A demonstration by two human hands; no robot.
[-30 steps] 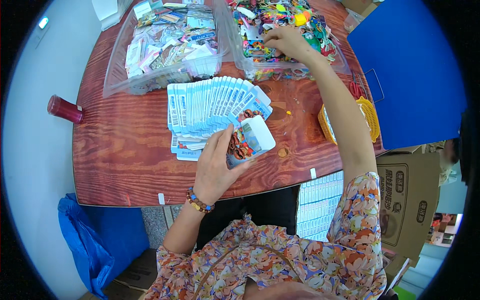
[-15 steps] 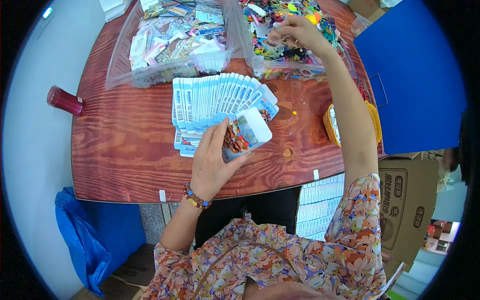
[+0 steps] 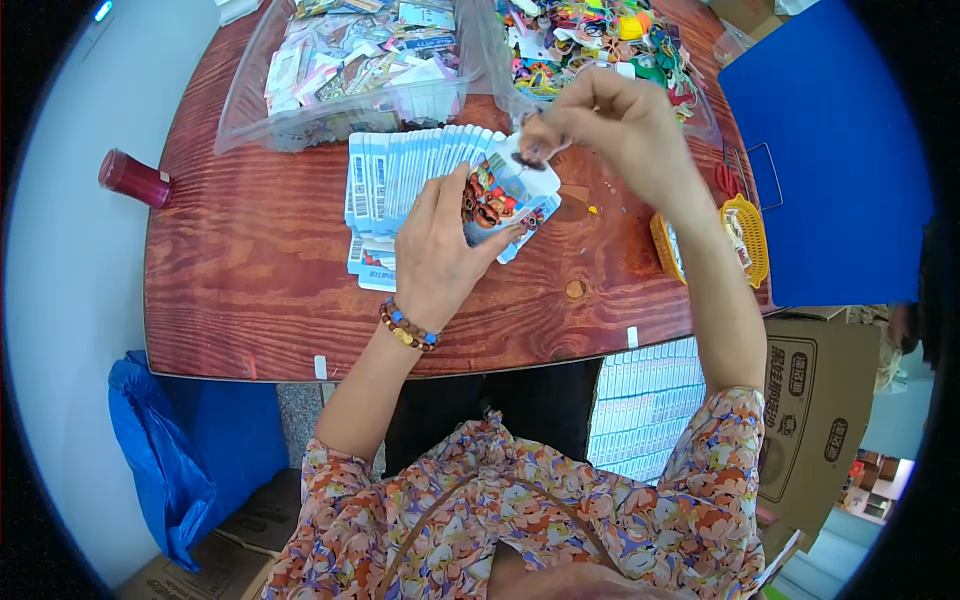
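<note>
My left hand (image 3: 437, 235) is wrapped around a small blue-and-white card box (image 3: 490, 205) with pictures of hair ties on its front. The box's white top flap stands up at its open end. Just above that end, my right hand (image 3: 628, 140) pinches a small brownish piece with a dark part (image 3: 533, 150), too blurred to name. Beneath and beyond the box, a fan of flat, overlapping blue-and-white boxes (image 3: 395, 180) lies on the wooden table (image 3: 240, 270). My left fingers partly cover the box I hold.
At the back stand a clear bin (image 3: 240, 125) heaped with small packets and cards, and another clear bin (image 3: 512, 98) of colourful hair ties. Two yellow baskets (image 3: 757, 240) and red-handled scissors (image 3: 727, 180) sit on the right. A red cylinder (image 3: 135, 180) stands at the left edge.
My right hand has come out of the hair-tie bin toward the box, bringing the small brownish piece. The left hand still holds the box, now slightly farther up in view.
</note>
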